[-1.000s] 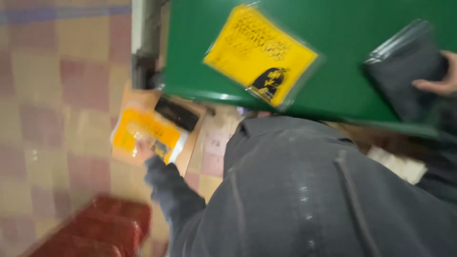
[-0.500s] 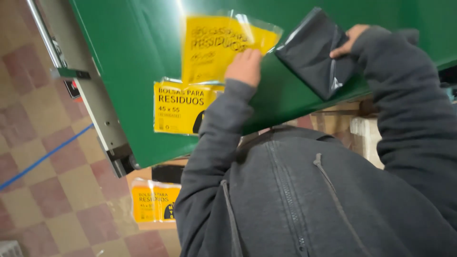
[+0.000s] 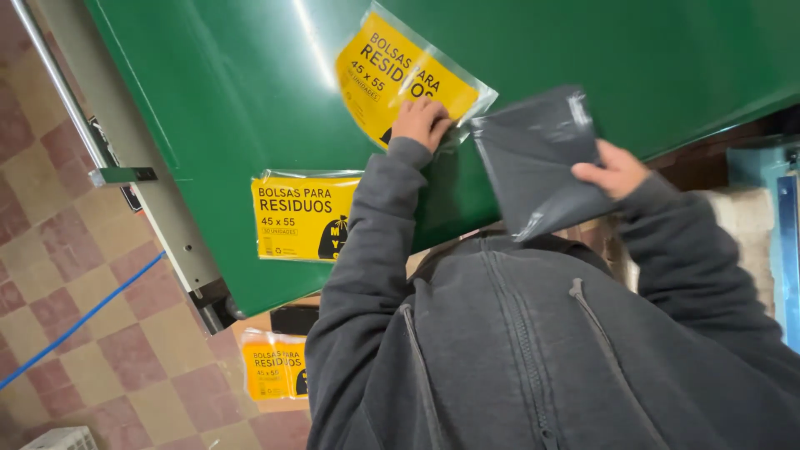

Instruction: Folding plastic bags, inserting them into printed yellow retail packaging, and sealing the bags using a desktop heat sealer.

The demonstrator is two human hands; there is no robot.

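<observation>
Our left hand presses fingers-down on a yellow packet on the green tabletop, while our right hand grips a dark bag. A 2nd yellow packet lies beside our left sleeve; a 3rd sits on the floor.

Three yellow bag packets, one dark folded bag bundle, perhaps another black one below.

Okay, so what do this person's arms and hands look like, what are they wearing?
Both arms are covered to the wrist by the long sleeves of a dark grey zip-up top with drawstrings at the neck. The left hand and right hand are bare: no gloves, and no rings or watch can be seen. The cuffs look plain, without markings.
</observation>
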